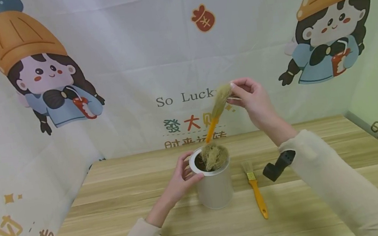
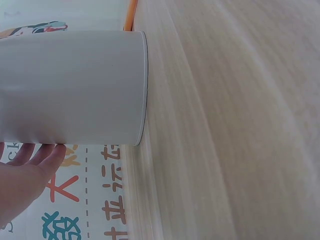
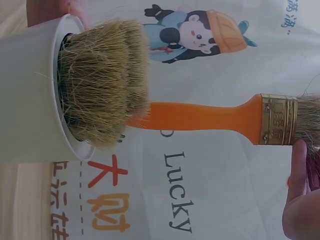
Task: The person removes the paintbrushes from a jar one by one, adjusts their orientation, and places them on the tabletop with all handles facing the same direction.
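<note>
A pale grey cylindrical container (image 1: 215, 191) with a white rim stands on the table. Brush bristles (image 1: 215, 156) stick up out of its mouth, filling most of the opening; the handles below are hidden inside. My left hand (image 1: 184, 175) grips the container's left side near the rim, thumb in front and fingers behind. Above the mouth, my right hand (image 1: 252, 100) pinches a paintbrush (image 3: 200, 117) by its bristles, its orange handle pointing down and its brass-coloured ferrule just below the fingers. The handle end overlaps the bristles in the right wrist view.
Another orange-handled paintbrush (image 1: 258, 198) lies on the wood-grain table (image 1: 115, 213), right of the container, bristles toward the back. Behind the table hangs a white printed cloth (image 1: 125, 62) with cartoon figures and lettering. Each wrist wears a small black camera.
</note>
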### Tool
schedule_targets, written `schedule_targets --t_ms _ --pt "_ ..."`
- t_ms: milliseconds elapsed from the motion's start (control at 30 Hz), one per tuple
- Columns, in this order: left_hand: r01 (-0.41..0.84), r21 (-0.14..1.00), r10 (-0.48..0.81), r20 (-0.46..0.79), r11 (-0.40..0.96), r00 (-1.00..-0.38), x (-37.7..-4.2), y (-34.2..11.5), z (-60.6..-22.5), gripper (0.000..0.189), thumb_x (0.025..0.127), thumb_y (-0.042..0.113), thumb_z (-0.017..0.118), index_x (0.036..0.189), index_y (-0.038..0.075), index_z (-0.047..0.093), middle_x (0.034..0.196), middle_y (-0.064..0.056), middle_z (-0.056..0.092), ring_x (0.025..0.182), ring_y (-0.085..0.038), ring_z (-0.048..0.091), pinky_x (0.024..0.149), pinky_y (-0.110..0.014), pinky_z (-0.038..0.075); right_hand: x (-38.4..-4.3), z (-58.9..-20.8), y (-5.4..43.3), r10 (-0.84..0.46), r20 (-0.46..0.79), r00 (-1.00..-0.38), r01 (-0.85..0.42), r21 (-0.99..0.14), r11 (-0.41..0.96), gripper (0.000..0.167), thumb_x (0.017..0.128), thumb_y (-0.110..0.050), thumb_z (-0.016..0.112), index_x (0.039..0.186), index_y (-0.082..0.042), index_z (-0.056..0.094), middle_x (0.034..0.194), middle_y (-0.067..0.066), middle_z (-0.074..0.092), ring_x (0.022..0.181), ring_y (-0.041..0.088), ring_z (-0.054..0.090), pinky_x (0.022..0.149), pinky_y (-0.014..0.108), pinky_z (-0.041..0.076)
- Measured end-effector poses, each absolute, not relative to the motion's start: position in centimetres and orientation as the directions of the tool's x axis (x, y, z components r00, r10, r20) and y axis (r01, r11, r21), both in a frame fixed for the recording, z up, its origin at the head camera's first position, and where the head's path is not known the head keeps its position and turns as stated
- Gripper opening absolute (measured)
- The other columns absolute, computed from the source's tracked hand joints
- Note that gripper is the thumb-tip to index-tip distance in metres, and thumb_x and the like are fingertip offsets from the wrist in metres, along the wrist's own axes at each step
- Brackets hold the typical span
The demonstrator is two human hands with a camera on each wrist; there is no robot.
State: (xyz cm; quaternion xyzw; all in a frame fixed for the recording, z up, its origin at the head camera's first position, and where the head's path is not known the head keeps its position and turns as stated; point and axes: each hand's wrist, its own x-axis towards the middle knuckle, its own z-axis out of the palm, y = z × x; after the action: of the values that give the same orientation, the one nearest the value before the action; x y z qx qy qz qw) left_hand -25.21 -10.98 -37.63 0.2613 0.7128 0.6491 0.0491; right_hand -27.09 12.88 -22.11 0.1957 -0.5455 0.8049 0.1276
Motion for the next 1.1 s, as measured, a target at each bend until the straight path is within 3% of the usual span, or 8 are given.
schedule_targets --t_ms 200,467,800,1100 --pt "0.315 0.949 0.434 0.275 0.023 -0.858 -25.2 -11.0 -37.8 0.069 0.08 0.014 0.065 0.133 0.011 0.022 0.127 -0.019 0.034 0.116 -0.032 0.038 0.095 -0.04 0.033 -26.6 -21.9 14.0 0.049 0.453 -0.89 -0.43 -0.8 -0.418 0.004 0.086 -0.005 0.055 0.088 -0.001 0.056 0.086 0.009 0.056 0.074 0.016 0.059 0.068 0.025 0.05" --pt "0.308 0.951 0.433 0.275 0.008 -0.859 -25.2 -11.0 -37.7 0.066 0.08 0.008 0.064 0.133 0.01 0.023 0.126 -0.019 0.035 0.115 -0.032 0.038 0.095 -0.038 0.033 -26.1 -22.2 16.0 0.078 0.483 -0.872 -0.469 -0.779 -0.417 0.007 0.085 -0.005 0.056 0.088 0.0 0.056 0.085 0.01 0.056 0.074 0.016 0.059 0.07 0.026 0.05" --pt "0.311 0.95 0.427 0.276 0.012 -0.861 -25.2 -11.0 -37.8 0.066 0.081 0.009 0.064 0.133 0.009 0.023 0.126 -0.02 0.034 0.115 -0.032 0.038 0.095 -0.039 0.033 -26.0 -23.3 17.8 0.089 0.482 -0.872 -0.483 -0.814 -0.322 0.005 0.084 -0.007 0.058 0.087 -0.002 0.057 0.083 0.008 0.057 0.073 0.014 0.059 0.07 0.024 0.05" --pt "0.319 0.948 0.425 0.282 0.017 -0.86 -25.2 -11.0 -37.7 0.067 0.08 0.01 0.065 0.133 0.009 0.023 0.126 -0.02 0.035 0.115 -0.033 0.039 0.094 -0.04 0.034 -25.9 -24.4 18.9 0.102 0.504 -0.858 -0.513 -0.848 -0.128 0.005 0.085 -0.006 0.057 0.088 -0.003 0.058 0.085 0.007 0.055 0.072 0.011 0.058 0.067 0.021 0.049"
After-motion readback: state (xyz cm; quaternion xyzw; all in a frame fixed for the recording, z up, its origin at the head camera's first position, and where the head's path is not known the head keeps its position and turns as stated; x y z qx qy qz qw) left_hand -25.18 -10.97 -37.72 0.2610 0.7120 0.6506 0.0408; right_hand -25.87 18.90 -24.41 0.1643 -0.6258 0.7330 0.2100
